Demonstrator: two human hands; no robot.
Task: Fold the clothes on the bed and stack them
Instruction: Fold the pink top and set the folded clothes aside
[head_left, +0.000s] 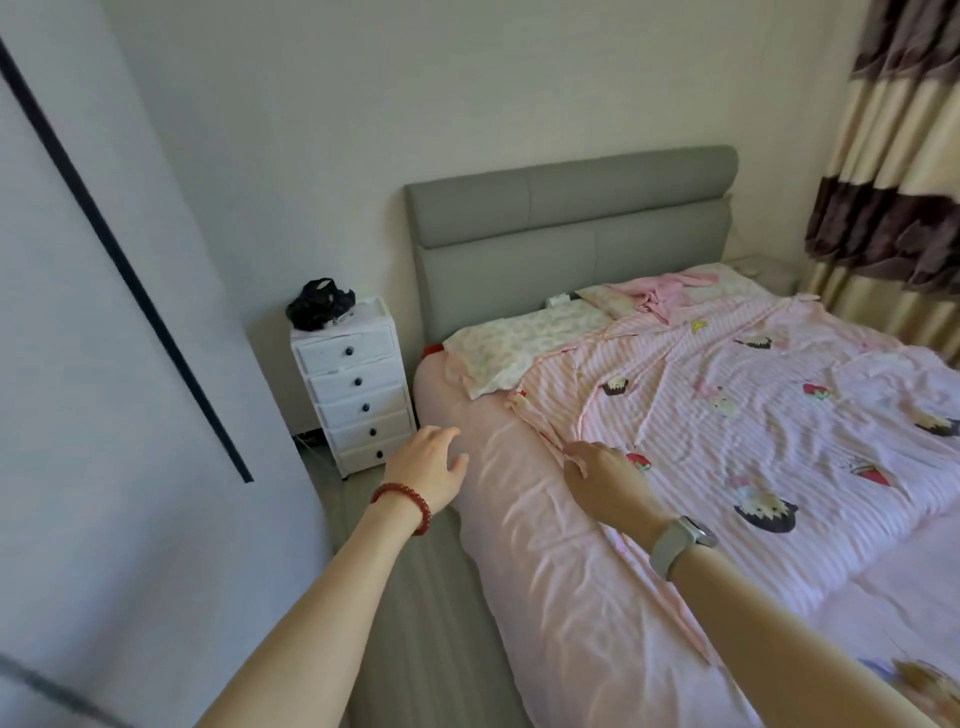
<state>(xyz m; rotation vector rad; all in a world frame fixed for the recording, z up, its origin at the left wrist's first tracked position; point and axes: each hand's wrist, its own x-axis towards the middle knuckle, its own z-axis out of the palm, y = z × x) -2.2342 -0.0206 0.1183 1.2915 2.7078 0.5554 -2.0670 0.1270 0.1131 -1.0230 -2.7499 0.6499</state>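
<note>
A pink striped quilt (737, 415) with cartoon prints lies spread over the bed (519, 545). My right hand (605, 480), with a grey watch on its wrist, pinches the quilt's bunched left edge near the bed's left side. My left hand (431, 467), wearing a red bead bracelet, hovers open over the bed's left edge, holding nothing. A crumpled pink garment (660, 296) lies by the headboard at the far end.
A pillow (519, 345) lies at the head under the grey headboard (571, 223). A white drawer unit (356, 389) with a black bag on top stands left of the bed. A wardrobe door (104, 312) is at my left, striped curtains (893, 182) at the right.
</note>
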